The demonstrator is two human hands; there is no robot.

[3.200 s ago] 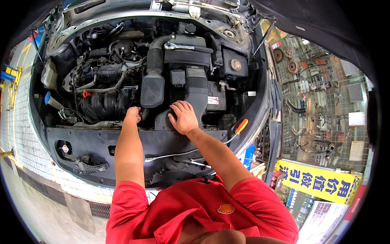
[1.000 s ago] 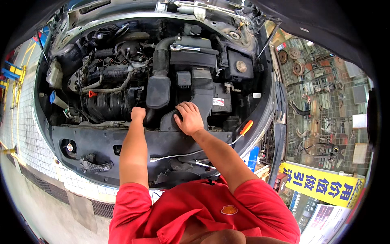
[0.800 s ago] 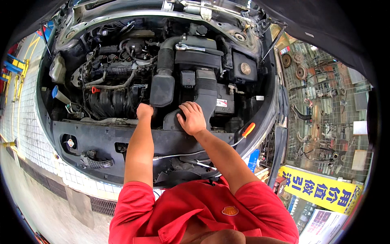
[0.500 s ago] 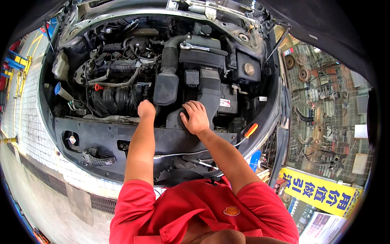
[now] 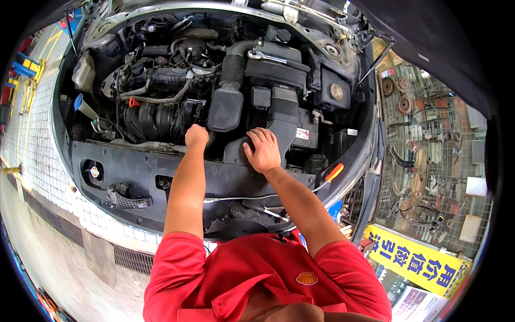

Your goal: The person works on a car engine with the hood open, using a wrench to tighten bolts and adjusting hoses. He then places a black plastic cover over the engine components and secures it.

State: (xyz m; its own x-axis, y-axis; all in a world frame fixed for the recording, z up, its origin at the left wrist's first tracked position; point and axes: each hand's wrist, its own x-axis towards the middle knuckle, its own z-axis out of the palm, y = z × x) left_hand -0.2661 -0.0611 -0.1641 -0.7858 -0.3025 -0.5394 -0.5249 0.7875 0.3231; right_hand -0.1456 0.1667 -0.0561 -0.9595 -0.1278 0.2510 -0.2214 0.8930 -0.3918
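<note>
My left hand [image 5: 197, 136] is closed and reaches down beside the black intake manifold [image 5: 152, 124], just left of a rectangular resonator box [image 5: 225, 109]; its fingertips and whatever they grip are hidden. My right hand [image 5: 263, 149] rests palm-down, fingers apart, on the curved black intake duct [image 5: 283, 126]. An orange-handled tool [image 5: 335, 173] with a long flexible shaft lies along the front panel [image 5: 139, 172] below the hands. A ratchet wrench [image 5: 266, 57] sits atop the airbox.
The raised hood [image 5: 429, 43] arches overhead on struts. A battery [image 5: 306, 137] is right of the duct. Outside the car, a mesh rack of metal parts [image 5: 429, 150] and a yellow sign [image 5: 416, 260] are at right; blue-and-yellow equipment [image 5: 29, 72] is at left.
The engine bay has shifted up and right in the view. My left hand has turned slightly and moved a little deeper beside the resonator box; my right hand stays on the duct.
</note>
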